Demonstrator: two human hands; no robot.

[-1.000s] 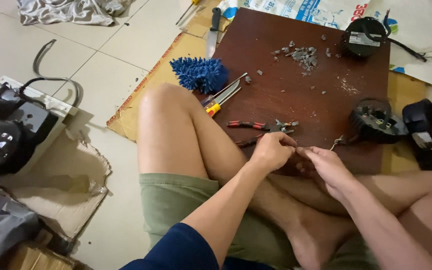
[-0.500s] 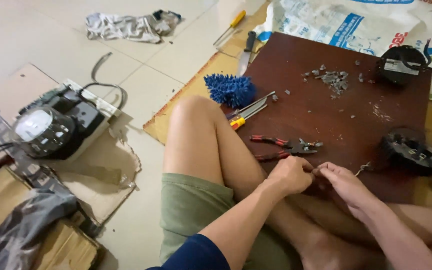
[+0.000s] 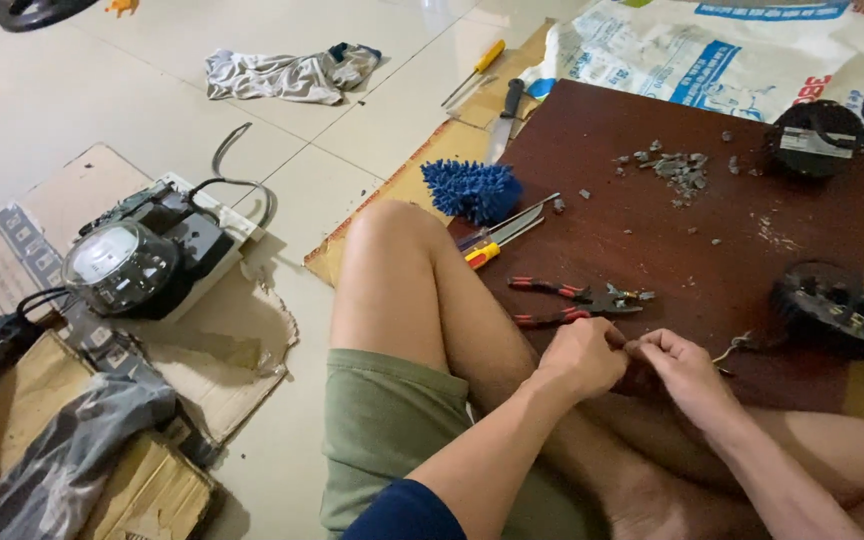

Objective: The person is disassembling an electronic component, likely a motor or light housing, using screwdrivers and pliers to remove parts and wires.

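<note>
My left hand and my right hand meet fingertip to fingertip over my crossed legs, pinching a small piece between them that is too small to identify. A thin wire trails from near my right hand toward a black round part. Red-handled pliers lie just above my hands on the dark brown board. A screwdriver with a yellow and red handle lies beside my left knee.
A blue fuzzy mitt, small grey bits and another black round part rest on or by the board. A meter-like device sits on cardboard at left. A rag, yellow screwdriver and knife lie on tiles.
The view has swung left and back, bringing the meter-like device and cardboard further into sight. Both hands stay together at the same spot, working the small piece.
</note>
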